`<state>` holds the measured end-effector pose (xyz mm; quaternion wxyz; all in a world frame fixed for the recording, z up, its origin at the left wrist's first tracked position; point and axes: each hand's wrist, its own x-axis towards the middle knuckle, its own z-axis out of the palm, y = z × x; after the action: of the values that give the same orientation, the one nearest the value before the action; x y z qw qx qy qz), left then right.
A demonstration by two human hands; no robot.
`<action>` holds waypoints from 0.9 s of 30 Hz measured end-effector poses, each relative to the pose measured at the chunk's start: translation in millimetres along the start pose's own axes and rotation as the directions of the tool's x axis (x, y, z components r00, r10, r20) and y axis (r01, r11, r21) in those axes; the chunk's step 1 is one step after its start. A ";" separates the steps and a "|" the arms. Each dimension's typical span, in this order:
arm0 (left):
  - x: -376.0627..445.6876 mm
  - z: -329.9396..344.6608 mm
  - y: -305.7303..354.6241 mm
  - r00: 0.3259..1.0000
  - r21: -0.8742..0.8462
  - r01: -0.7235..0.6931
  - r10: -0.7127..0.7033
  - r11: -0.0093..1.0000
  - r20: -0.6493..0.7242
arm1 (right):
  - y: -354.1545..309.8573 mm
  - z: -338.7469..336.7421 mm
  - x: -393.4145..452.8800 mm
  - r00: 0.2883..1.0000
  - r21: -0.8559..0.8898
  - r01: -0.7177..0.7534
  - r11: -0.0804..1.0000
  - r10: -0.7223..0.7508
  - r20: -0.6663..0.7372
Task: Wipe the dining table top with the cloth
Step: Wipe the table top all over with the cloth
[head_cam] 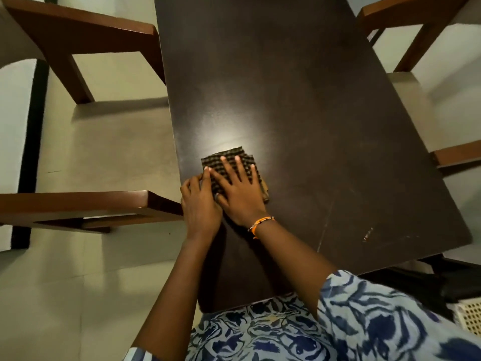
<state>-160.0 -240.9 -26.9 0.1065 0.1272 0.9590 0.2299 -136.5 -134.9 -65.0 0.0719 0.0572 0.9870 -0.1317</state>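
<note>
Patterned sleeve (377, 321), both hands flat, checked cloth (231, 157) mostly hidden beneath.

The room is a bit dim, and a light from above makes a soft white shine on the dark table top (299, 105). The wooden chairs (78, 48) cast grey shadows on the pale floor (104, 147). Straight edges bend near the picture's sides, and the blue patterned sleeve (390, 321) looks blurry.

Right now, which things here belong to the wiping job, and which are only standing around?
For the job: cloth, table top, left hand, right hand.
Standing around: chairs, white basket.
</note>
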 end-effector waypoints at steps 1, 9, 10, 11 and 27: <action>-1.3 1.2 3.5 1.000 -0.010 0.002 -0.002 1.000 -0.011 | 8.9 -2.4 -2.3 0.997 -0.011 0.076 0.997 -0.076 0.012; -1.7 26.5 55.4 0.987 0.027 -0.136 0.134 0.990 0.089 | 169.5 -38.7 -34.5 0.991 -0.088 -0.125 0.988 0.119 -0.066; -1.5 30.4 64.2 0.983 0.021 -0.156 0.153 0.988 0.105 | 195.9 -45.0 -41.4 0.978 -0.086 -0.200 0.976 0.194 -0.083; -1.5 34.4 72.6 0.977 0.017 -0.178 0.174 0.984 0.122 | 222.5 -51.2 -49.0 0.958 -0.070 -0.277 0.958 0.269 -0.098; 0.6 51.9 134.3 0.990 0.026 -0.102 0.099 0.994 0.102 | 153.1 -42.2 -3.4 0.971 0.021 -0.229 0.973 0.230 -0.060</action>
<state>-120.7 -103.5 -9.3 0.1409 0.1882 0.9482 0.2136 -118.3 22.9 -62.7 0.0554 0.1755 0.9746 -0.1278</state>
